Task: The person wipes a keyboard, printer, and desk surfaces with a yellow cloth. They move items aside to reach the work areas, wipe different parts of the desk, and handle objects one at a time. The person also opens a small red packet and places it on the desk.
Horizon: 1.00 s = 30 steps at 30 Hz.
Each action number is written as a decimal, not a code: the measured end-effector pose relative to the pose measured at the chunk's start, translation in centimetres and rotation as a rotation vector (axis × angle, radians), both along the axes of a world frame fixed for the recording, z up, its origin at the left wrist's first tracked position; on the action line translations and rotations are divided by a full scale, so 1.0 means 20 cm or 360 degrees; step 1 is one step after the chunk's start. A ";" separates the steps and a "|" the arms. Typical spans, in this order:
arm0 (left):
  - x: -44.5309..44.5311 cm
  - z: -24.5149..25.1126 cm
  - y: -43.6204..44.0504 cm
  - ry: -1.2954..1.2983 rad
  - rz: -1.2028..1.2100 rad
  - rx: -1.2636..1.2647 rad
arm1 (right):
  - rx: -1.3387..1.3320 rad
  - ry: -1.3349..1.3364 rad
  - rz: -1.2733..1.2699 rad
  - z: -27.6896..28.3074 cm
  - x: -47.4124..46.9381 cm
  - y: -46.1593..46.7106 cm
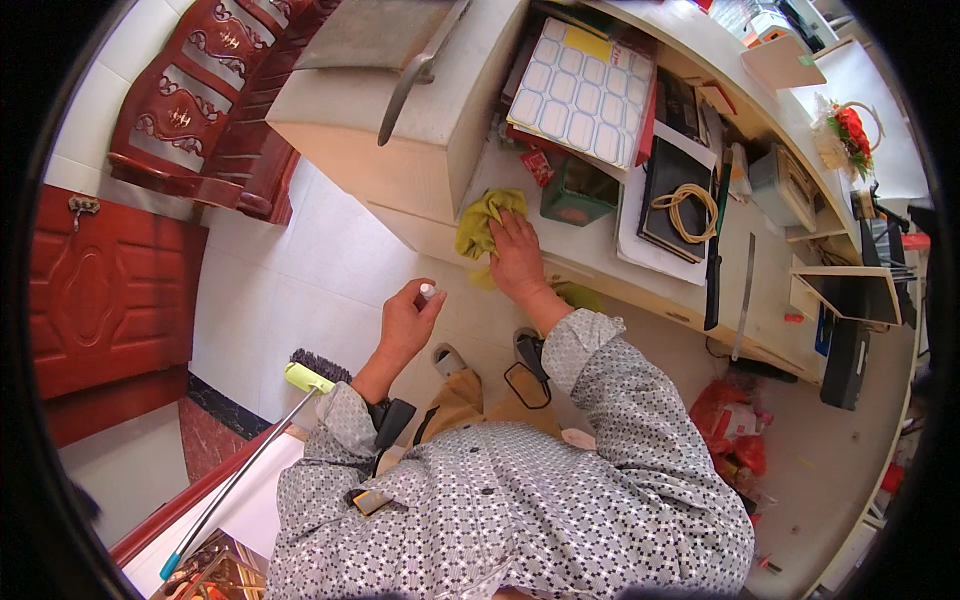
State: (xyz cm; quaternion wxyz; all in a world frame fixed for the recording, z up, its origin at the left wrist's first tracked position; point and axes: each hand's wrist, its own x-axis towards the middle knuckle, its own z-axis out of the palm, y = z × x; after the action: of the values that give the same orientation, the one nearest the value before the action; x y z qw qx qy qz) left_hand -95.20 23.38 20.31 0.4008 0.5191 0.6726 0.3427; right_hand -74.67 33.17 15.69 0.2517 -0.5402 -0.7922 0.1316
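My right hand (517, 255) presses a yellow-green cloth (491, 217) against the white desktop (487, 176), at its front edge beside the taller white cabinet block (375, 105). In my left hand (405, 319), held over the floor, is a small object with a white cap (427, 290); the fingers hide the rest of it. Just right of the cloth stands a green open-topped container (579, 191), with a small red packet (538, 166) behind it. Past the container lie a stack of label sheets (585, 90) and a black notebook (671, 199) with a coiled cord (686, 214) on top.
A long black-handled tool (714, 285) and a metal ruler (744, 296) lie on the desktop to the right. A brush with a long handle (307, 375) leans at left, near a red door (112, 292). A carved wooden bench (217, 112) stands beyond. Red plastic bags (731, 420) sit below the desk.
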 end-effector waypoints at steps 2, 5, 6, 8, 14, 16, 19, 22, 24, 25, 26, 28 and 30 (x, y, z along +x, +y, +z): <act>-0.01 0.00 0.01 0.0032 -0.0044 0.0054 | 0.0059 0.0046 -0.0079 -0.01 -0.01 0.04; -0.01 0.01 0.02 0.0014 -0.0072 0.0055 | -0.0548 0.1401 -0.0412 0.00 0.01 0.14; -0.01 0.01 0.03 -0.0016 -0.0070 0.0032 | -0.0363 0.1477 -0.0327 0.01 0.02 0.16; 0.00 0.00 0.03 -0.0016 -0.0067 0.0035 | -0.0062 0.1650 -0.0272 0.05 0.05 0.19; 0.05 -0.09 0.06 0.0140 -0.0118 0.0107 | -0.0269 0.1922 -0.0124 0.15 0.09 0.06; 0.06 -0.13 0.08 0.0254 -0.0142 0.0316 | -0.0519 0.2046 -0.0367 0.15 0.13 -0.02; 0.11 -0.19 0.15 0.0267 -0.0119 0.0539 | -0.0699 0.2187 -0.0471 0.14 0.22 -0.12; 0.21 -0.24 0.26 0.0108 -0.0071 0.0506 | -0.0765 0.2347 -0.0446 0.12 0.30 -0.19; 0.27 -0.27 0.35 -0.0211 -0.0041 0.0324 | -0.0795 0.2464 -0.0439 0.12 0.33 -0.20; 0.30 -0.29 0.37 -0.0253 -0.0033 0.0312 | -0.0809 0.2517 -0.0451 0.13 0.35 -0.20; 0.32 -0.29 0.39 -0.0305 -0.0025 0.0266 | -0.0847 0.2564 -0.0437 0.14 0.36 -0.20; 0.36 -0.29 0.41 -0.0295 -0.0049 0.0174 | -0.0990 0.2678 -0.0509 0.18 0.38 -0.19; 0.36 -0.26 0.41 -0.0169 -0.0109 0.0099 | -0.1115 0.2732 -0.0510 0.22 0.39 -0.19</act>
State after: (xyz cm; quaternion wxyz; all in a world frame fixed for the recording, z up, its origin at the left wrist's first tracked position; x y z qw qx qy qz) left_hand -88.08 31.57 15.14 0.4310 0.5351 0.6214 0.3766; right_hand -66.85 29.28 20.01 0.5880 -0.4058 -0.1674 0.6794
